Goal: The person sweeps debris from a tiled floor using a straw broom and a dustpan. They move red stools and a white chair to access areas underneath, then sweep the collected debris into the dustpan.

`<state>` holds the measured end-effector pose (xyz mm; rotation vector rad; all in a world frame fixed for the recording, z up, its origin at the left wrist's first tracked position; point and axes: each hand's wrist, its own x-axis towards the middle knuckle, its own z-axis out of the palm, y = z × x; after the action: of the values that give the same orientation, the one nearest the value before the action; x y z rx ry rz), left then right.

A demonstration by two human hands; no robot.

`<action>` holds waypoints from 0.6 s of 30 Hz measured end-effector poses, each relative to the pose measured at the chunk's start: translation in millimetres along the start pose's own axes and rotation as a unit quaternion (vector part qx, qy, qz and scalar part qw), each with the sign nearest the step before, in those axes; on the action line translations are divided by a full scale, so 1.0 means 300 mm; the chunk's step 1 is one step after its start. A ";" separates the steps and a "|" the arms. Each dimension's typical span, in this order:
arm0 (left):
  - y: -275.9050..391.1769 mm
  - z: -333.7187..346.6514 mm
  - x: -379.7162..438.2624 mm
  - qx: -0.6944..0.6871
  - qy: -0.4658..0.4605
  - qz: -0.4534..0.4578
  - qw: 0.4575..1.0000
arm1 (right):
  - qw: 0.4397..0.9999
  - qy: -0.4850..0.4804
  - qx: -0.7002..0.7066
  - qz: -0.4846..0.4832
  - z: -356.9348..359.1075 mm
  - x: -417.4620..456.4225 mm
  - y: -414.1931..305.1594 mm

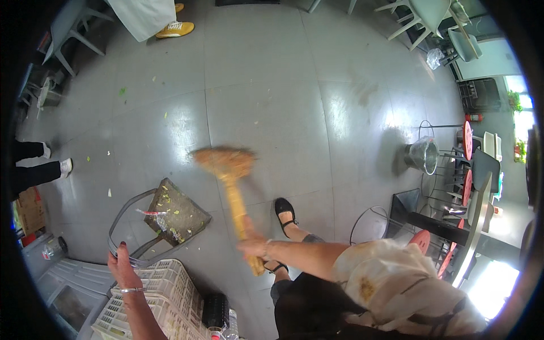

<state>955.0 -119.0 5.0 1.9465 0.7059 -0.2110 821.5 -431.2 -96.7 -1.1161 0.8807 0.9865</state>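
Observation:
My right hand (254,243) grips the yellow handle of a straw broom (229,165), whose brown bristles are blurred just above the grey tiled floor (272,110). My left hand (124,268) holds the looped grey handle of a dustpan (187,229). In the pan lie green and pale vegetable scraps (168,206) and a red-and-white wrapper strip (151,212). The broom head is up and to the right of the pan, apart from it. Small green and white bits (123,91) are scattered on the floor beyond the pan.
White plastic crates (170,293) stand close by my left arm. A lined metal bin (423,155), red stools (467,187) and a table (478,225) are on the right. Two other people show by a yellow shoe (176,29) and dark-trousered legs (36,170). Grey chairs (74,32) edge the floor.

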 end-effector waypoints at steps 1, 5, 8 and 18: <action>-0.013 -0.007 -0.002 0.010 0.003 0.000 1.000 | 0.995 -0.086 0.046 0.034 0.024 -0.014 -0.028; -0.021 -0.024 -0.023 0.031 0.010 0.007 0.999 | 0.968 -0.217 0.120 0.036 -0.115 -0.100 -0.180; -0.007 -0.025 -0.037 0.021 -0.013 -0.017 1.000 | 0.990 -0.087 0.076 -0.084 -0.331 -0.200 -0.187; -0.036 -0.009 -0.025 0.017 -0.008 0.017 1.000 | 0.964 0.146 -0.222 -0.026 -0.434 0.144 -0.320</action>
<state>942.3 -116.0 1.3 1.9863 0.6619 -0.2173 916.2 -563.7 -136.4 -1.6909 0.8788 1.0191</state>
